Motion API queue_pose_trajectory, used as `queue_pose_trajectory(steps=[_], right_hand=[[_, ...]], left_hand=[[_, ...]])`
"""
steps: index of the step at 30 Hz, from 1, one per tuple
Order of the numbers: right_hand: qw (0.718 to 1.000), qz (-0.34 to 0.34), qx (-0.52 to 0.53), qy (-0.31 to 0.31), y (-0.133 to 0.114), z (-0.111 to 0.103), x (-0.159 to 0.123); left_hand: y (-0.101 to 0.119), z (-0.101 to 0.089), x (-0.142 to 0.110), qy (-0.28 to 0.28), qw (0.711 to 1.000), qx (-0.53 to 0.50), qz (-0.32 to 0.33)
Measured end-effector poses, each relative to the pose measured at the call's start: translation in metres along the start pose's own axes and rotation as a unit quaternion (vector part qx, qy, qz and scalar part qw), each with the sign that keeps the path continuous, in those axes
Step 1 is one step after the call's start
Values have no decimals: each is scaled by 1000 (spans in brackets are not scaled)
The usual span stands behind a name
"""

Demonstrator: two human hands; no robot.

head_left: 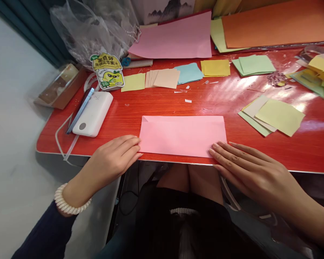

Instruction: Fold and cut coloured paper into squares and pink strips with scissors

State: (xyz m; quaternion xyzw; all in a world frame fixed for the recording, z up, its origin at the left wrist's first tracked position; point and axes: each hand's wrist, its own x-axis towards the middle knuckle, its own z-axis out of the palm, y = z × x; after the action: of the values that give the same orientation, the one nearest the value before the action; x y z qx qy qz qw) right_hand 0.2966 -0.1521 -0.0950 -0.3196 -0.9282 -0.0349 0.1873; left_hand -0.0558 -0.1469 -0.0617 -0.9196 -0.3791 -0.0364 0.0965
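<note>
A folded pink paper sheet [182, 135] lies flat at the near edge of the red table [162, 104]. My left hand [115, 158] rests at the sheet's lower left corner, fingers stretched out and touching its edge. My right hand [248, 169] lies flat with its fingertips on the sheet's lower right corner. Both hands are open and hold nothing.
A white power bank [93, 113] and a pen lie at the left, beside a juice pouch [108, 72] and a clear plastic bag [94, 28]. Stacks of coloured paper squares [189, 72] sit behind; more green squares [275, 117] at right. Large pink [178, 37] and orange [278, 23] sheets at the back.
</note>
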Motion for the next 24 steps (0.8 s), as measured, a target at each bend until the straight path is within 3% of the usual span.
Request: queue_pose_trajectory(steps=[8,13,19,24], right_hand=[[999,-24,-43,-6,1,-9,9],[997,-33,-62,-8,3,-11,13],[998,-26,-64,6,2,-8,15],[999,4,7,-33,11,-13,9]], left_hand=[[10,-4,41,10,988,33,153],[21,3,61,-10,981,65,181],[50,14,87,72,959,164,218],[52,8,95,144,942,171,249]])
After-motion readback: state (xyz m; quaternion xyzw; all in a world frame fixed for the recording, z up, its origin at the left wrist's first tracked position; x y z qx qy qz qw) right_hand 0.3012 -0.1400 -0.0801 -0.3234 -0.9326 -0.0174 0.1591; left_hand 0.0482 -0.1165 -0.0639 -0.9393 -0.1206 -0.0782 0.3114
